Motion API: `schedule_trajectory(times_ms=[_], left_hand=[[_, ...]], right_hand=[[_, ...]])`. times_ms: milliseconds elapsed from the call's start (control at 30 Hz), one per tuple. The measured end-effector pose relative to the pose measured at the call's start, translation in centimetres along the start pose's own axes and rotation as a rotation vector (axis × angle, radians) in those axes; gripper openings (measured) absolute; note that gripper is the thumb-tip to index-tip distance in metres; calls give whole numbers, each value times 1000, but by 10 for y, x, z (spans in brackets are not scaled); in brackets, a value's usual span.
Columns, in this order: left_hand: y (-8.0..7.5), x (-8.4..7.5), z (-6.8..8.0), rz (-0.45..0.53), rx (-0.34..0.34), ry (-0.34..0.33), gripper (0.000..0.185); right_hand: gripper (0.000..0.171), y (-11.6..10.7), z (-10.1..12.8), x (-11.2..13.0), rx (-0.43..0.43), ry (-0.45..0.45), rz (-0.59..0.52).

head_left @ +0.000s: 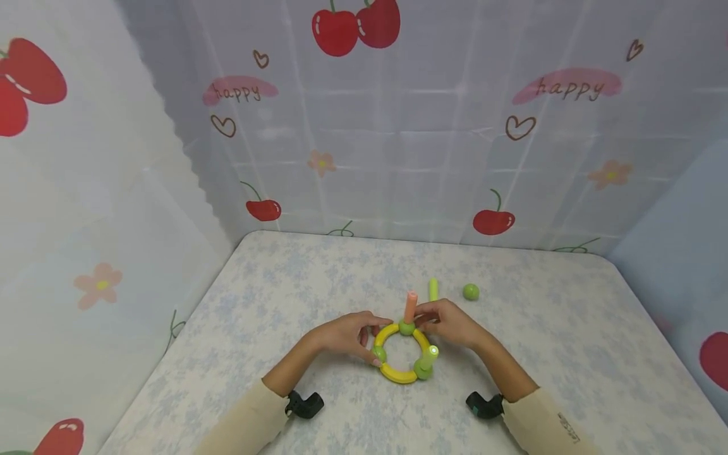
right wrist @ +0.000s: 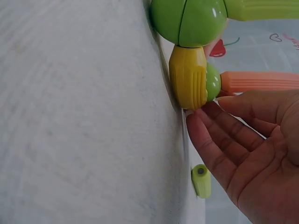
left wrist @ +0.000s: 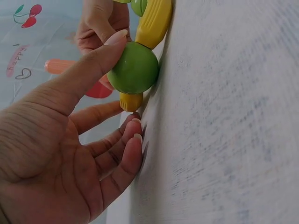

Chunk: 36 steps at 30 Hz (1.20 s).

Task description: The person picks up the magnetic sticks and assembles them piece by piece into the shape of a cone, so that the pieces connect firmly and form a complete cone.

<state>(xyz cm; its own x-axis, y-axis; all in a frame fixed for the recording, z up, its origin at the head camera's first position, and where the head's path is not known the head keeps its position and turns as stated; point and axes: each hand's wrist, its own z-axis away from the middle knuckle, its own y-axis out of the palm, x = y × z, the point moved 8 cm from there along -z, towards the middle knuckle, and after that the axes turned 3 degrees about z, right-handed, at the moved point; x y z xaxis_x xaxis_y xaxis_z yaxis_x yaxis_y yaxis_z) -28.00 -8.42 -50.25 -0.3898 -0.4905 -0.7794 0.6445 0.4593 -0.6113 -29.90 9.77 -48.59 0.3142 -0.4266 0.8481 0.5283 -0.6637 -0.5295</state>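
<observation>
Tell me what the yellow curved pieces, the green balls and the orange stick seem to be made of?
The yellow curved pieces look like moulded plastic, matte with fine ribbing at the ends. The green balls seem to be smooth, slightly glossy plastic; one shows a seam between two halves. The orange stick also looks like plastic, with lengthwise ridges. All appear rigid, though that is only a guess.

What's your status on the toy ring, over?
Left hand open, thumb on a green ball. Right hand open, fingertips at the yellow ring. Orange stick upright. Spare ball and green stick clear behind.
</observation>
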Motion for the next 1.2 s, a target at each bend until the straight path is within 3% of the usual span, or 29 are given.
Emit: schedule_trajectory(times_ms=[267,467,767,967,1200], left_hand=[[-7,0,-2,36,3,-14,75],[-12,4,-6,70,-14,-41,56],[-18,11,-9,139,-89,-70,22],[-19,14,-15,130,-148,-90,24],[-18,15,-21,138,-156,-137,31]], right_hand=[[30,-3,6,-4,16,-17,48],[27,-8,20,-1,22,-48,84],[27,-11,39,-3,16,-1,91],[26,-9,52,-1,39,5,91],[25,-5,62,5,57,-4,104]])
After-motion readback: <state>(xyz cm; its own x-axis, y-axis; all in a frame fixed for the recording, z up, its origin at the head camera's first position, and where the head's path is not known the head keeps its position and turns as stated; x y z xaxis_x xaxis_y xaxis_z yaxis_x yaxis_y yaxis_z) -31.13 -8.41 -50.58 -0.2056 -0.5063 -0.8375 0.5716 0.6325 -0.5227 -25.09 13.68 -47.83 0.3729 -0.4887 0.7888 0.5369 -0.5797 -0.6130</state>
